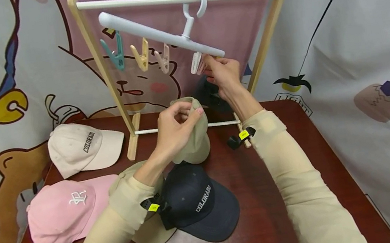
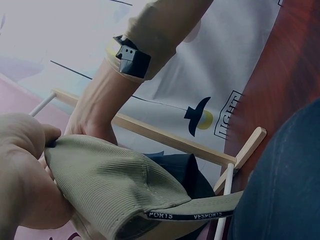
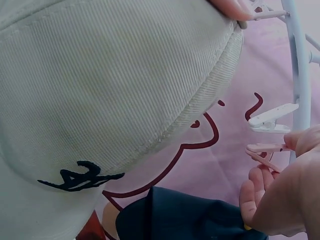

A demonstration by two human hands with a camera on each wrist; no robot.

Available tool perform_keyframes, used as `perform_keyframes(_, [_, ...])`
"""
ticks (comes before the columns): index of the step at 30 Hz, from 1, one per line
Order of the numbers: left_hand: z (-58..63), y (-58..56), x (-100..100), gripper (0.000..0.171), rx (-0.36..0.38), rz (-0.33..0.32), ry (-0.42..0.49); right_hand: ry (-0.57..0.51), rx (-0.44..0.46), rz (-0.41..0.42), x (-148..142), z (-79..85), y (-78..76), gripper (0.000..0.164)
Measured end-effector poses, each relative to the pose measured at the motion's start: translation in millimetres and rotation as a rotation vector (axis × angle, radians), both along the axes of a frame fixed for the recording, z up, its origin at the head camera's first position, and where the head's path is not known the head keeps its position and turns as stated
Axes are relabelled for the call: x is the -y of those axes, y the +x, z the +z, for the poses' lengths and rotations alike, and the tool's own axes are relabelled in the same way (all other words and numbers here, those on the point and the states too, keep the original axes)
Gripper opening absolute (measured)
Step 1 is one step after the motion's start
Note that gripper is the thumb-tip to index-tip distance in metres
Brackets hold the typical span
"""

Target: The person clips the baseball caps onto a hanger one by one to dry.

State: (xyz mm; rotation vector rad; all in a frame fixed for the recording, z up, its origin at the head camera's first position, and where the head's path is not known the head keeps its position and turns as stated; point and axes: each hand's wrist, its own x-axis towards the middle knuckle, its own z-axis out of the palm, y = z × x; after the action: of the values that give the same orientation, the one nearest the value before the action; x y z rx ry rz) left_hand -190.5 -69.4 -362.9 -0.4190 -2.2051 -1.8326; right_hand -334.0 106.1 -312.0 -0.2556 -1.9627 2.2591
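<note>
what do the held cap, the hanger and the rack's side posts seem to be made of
Cap: matte ribbed fabric, perhaps corduroy or twill, from its fine ridges and stitched seams. Hanger: probably plastic, softly satin, from its smooth, evenly coloured surface. Side posts: likely wood, fairly matte, from their pale tan colour; grain is unclear.

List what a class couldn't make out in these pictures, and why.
Held cap: right wrist view; cut off by the left edge.
Left hand: left wrist view; cut off by the left edge.
Right hand: left wrist view; fingers hidden behind the held cap.
Lower khaki cap: head view; crown partly hidden by the left sleeve and navy cap.
</note>
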Motion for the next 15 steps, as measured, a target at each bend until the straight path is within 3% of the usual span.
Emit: perform_keyframes(15, [-0.1,-4.2,-0.2,0.021,-0.027,0.002,-0.023,-0.038,0.037,0.031,-8.8,3.2,0.9,0.021])
